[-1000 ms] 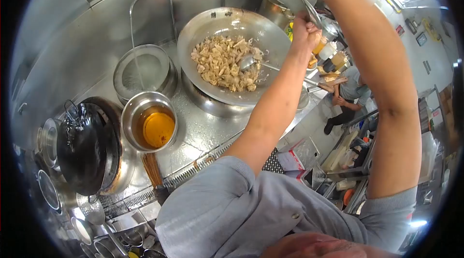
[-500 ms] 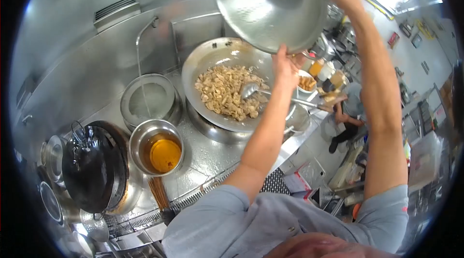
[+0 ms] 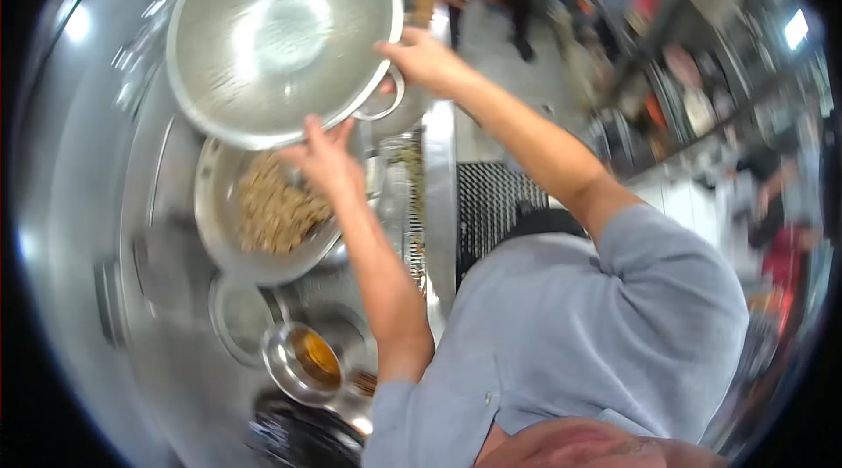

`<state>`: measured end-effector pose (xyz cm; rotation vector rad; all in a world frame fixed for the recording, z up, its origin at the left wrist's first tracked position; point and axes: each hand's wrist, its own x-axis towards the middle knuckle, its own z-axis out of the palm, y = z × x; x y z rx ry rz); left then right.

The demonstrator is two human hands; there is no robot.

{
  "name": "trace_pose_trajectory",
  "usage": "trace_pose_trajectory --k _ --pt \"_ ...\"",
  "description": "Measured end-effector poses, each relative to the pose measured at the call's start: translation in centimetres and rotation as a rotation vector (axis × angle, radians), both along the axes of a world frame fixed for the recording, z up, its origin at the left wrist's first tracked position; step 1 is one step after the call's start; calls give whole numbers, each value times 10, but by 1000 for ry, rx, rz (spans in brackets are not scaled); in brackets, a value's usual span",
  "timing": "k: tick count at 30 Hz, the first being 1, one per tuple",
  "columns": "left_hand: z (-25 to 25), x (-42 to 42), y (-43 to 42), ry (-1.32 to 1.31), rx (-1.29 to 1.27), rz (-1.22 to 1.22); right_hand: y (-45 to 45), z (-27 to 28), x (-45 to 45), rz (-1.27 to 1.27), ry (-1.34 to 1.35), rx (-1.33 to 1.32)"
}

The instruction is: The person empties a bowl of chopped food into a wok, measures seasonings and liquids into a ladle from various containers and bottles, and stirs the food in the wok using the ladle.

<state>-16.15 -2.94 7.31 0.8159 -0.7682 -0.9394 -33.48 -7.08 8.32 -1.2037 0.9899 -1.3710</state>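
Currently, your left hand [image 3: 329,163] and right hand [image 3: 427,63] grip a round metal basin [image 3: 263,73], either side of its ring handle [image 3: 402,98]; it lies ahead-left of both, left hand nearer the wok [image 3: 217,227].

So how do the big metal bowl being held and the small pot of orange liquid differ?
The big bowl is held up by the left hand and right hand; the small pot stands apart from them. The big bowl looks much wider than the small pot. Orange liquid shows in the small pot, none in the big bowl. Both are round, silvery metal.
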Motion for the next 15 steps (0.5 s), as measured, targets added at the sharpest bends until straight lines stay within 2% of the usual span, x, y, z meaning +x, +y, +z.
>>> trace_pose_trajectory --k 1,4,5,6,8,10,11,13,15 --pt "-3 -25 9 -87 15 -41 6 -20 -21 -21 -248 43" --pt "-17 -57 48 -292 23 -447 34 -58 -88 -142 -615 131" --pt "-29 -60 60 -436 -14 -581 51 -68 -118 -209 -732 221" --pt "-48 -52 71 -572 -56 -706 67 -86 -147 -255 -759 256" --pt "-85 -43 102 -596 221 -799 96 -136 -204 -398 -726 352" --pt "-132 -38 134 -626 410 -684 134 -191 -254 -542 -676 449" --pt "-161 -30 150 -760 559 -597 153 -216 -275 -606 -672 485" --pt "-198 -29 174 -943 695 -585 180 -276 -308 -789 -592 658" --pt "-245 -11 189 -610 880 -708 199 -361 -332 -894 -593 769"
